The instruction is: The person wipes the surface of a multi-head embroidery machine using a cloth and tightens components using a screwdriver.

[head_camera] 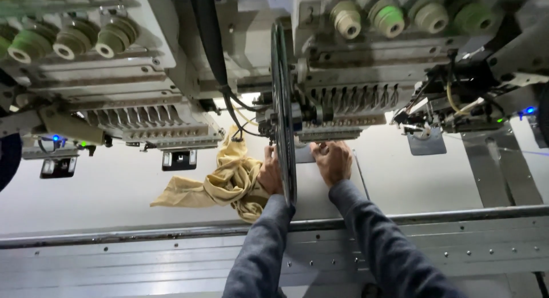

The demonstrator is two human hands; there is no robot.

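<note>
Left hand [270, 173]: fingers curled on yellow cloth [229, 181], which lies at its 9 o'clock on white table [114, 189] | Right hand [333, 161]: fingers bent, pressed to table beneath needle head [343, 104]; pinch cannot be told | Dark wheel [283, 109] stands between hands.

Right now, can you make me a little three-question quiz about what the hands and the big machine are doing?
1. True or false: the left hand touches the yellow cloth.
2. Which hand lies right of the black wheel? A left, B right.
3. What colour are the sleeves?

Key: 1 true. 2 B, the right hand. 3 grey.
</note>
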